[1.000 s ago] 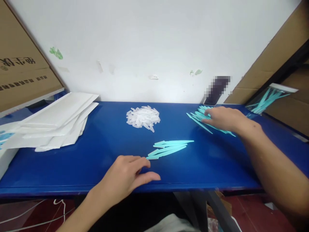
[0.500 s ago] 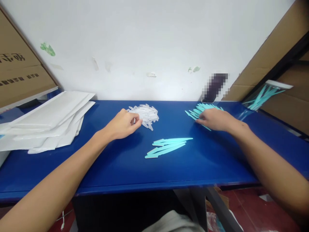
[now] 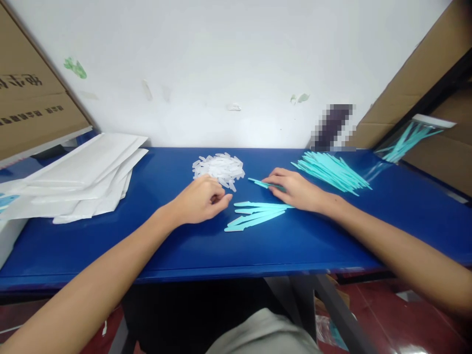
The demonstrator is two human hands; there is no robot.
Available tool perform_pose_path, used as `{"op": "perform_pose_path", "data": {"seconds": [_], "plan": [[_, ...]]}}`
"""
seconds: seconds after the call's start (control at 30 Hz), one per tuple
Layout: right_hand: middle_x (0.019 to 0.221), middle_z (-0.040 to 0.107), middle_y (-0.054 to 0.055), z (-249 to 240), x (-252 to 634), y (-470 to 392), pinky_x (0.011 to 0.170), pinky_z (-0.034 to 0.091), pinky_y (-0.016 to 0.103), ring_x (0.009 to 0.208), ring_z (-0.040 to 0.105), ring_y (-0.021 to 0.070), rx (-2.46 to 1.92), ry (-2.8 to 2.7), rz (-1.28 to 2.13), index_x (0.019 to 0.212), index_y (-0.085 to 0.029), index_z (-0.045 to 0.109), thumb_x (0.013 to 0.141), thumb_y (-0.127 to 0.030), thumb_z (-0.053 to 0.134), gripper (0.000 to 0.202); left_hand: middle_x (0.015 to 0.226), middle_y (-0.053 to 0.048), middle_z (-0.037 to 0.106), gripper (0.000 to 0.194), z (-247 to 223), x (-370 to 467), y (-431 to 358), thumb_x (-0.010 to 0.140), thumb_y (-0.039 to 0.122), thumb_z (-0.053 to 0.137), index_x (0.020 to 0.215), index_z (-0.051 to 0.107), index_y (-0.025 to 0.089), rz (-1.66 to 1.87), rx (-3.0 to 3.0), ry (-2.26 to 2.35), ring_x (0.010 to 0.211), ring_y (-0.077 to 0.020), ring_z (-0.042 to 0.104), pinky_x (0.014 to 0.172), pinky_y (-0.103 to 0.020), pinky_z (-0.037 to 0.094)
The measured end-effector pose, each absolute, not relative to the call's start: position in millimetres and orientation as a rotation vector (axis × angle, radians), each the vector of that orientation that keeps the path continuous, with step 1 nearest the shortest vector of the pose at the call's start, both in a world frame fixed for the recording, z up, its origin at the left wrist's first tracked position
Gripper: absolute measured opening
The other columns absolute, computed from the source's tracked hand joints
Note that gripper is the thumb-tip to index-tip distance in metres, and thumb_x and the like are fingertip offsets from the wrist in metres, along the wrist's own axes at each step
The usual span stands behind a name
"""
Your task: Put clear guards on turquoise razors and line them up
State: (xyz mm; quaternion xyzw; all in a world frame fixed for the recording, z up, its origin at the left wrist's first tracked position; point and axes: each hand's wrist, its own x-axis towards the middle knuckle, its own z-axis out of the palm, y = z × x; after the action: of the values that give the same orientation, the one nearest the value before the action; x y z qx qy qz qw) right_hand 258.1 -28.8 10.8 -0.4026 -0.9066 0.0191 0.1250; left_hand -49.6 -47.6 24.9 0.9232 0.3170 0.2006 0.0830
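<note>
Right hand (image 3: 295, 189) fingers pinch a teal stick (image 3: 262, 184), left hand (image 3: 201, 199) curled beside white caps (image 3: 218, 167).

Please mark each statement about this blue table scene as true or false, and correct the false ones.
1. The right hand holds one teal stick. True.
2. The left hand rests on the white envelopes. False: it is beside the pile of small white pieces, apart from the envelopes.
3. A small group of teal sticks lies between the two hands. True.
4. The large teal pile lies at the table's left end. False: it lies toward the right.
</note>
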Motion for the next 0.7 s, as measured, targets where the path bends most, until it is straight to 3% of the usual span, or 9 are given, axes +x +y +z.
{"op": "perform_pose_path", "data": {"seconds": [0.13,0.23,0.33,0.5,0.7], "plan": [[0.114,0.068,0.013,24,253,-40,0.081,0.053,0.036,0.093,0.066,0.0231,-1.026,-2.569,0.201,0.129,-0.018,0.069,0.101,-0.04,0.049,0.041,0.057,0.004,0.046,0.032,17,-36,-53,0.097,0.034,0.049,0.069,0.042,0.02,0.564,2.673,0.877,0.052,-0.0118,0.04,0.058,-0.029,0.031],[0.111,0.07,0.013,33,259,-43,0.081,0.052,0.038,0.092,0.066,0.0238,-1.062,-2.602,0.216,0.122,-0.017,0.072,0.1,-0.041,0.052,0.038,0.069,0.003,0.052,0.023,19,-38,-53,0.095,0.038,0.054,0.081,0.047,0.021,0.519,2.676,0.837,0.058,-0.0129,0.042,0.058,-0.029,0.031],[0.109,0.07,0.012,34,265,-41,0.083,0.051,0.037,0.094,0.066,0.0239,-1.058,-2.68,0.313,0.114,-0.018,0.075,0.097,-0.041,0.057,0.034,0.079,0.001,0.055,0.031,22,-42,-54,0.092,0.049,0.06,0.086,0.047,0.021,0.446,2.688,0.826,0.066,-0.015,0.045,0.062,-0.029,0.032],[0.084,0.067,0.008,27,260,-38,0.063,0.046,0.03,0.07,0.057,0.0172,-1.101,-2.578,0.523,0.096,-0.017,0.076,0.092,-0.046,0.062,0.032,0.082,0.0,0.055,0.054,21,-40,-54,0.083,0.071,0.065,0.086,0.045,0.022,0.384,2.696,0.82,0.07,-0.0167,0.046,0.065,-0.03,0.032],[0.084,0.069,0.007,26,247,-47,0.062,0.045,0.028,0.067,0.057,0.0156,-1.021,-2.565,0.608,0.098,-0.018,0.077,0.094,-0.051,0.058,0.038,0.094,-0.003,0.061,0.049,19,-42,-53,0.088,0.067,0.064,0.1,0.054,0.02,0.426,2.668,0.902,0.077,-0.0185,0.052,0.069,-0.03,0.037]]}}
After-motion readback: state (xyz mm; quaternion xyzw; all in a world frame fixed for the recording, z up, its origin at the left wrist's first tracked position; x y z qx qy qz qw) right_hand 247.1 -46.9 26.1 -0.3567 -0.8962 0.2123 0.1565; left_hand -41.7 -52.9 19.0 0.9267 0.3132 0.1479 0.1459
